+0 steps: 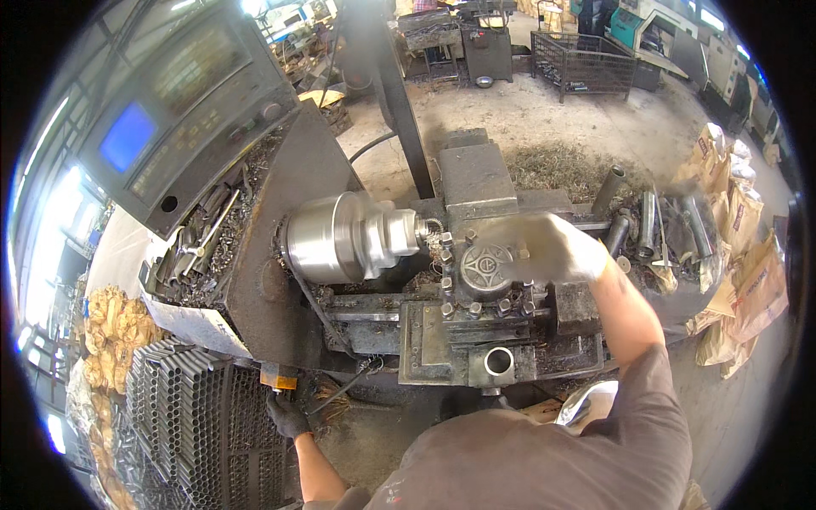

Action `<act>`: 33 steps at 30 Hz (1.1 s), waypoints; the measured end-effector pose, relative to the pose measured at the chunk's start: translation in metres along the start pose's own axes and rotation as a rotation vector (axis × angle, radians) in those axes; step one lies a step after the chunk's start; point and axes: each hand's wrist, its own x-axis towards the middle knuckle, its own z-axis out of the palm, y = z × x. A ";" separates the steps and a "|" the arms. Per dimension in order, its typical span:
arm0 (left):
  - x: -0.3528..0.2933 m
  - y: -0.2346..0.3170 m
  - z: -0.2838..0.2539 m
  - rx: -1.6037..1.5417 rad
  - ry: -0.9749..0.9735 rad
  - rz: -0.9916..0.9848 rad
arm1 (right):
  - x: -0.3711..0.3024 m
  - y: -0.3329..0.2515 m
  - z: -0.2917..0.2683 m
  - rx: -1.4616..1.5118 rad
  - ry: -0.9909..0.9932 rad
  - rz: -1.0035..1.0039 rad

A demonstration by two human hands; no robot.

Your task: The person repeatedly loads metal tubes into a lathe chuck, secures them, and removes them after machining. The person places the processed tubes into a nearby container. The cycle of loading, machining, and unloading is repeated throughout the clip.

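Observation:
My right hand [551, 248], in a soiled glove, reaches over the lathe's tool post [486, 270]. Motion smears its fingers, so their grip cannot be made out. Down at the machine's lower left, my left hand [287, 416] wears a dark glove, its fingers curled just under an orange-yellow block [279, 377]. What they close on is hidden. Left of the tool post is a shiny chuck [325, 238] with stepped jaws [387, 238]. Curly metal chips [435, 238] cling by the jaws. An upright ring-ended tube [498, 362] stands at the carriage front.
A control panel with a blue screen [127, 138] rises at left. Below it are stacked metal tubes [183, 408]. More tubes [648, 225] lie on the right end, near paper sacks [756, 289]. A wire cage [582, 64] and a chip heap [569, 174] are behind.

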 end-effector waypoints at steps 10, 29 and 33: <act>0.016 -0.019 0.020 -0.759 -0.123 -0.146 | 0.145 0.105 0.037 0.044 -0.680 0.203; -0.098 0.339 0.083 0.084 -0.872 1.110 | 0.137 0.267 -0.008 -0.810 -0.158 0.149; -0.096 0.362 0.095 -0.246 -0.430 1.073 | 0.167 0.189 0.027 -0.502 -0.572 0.134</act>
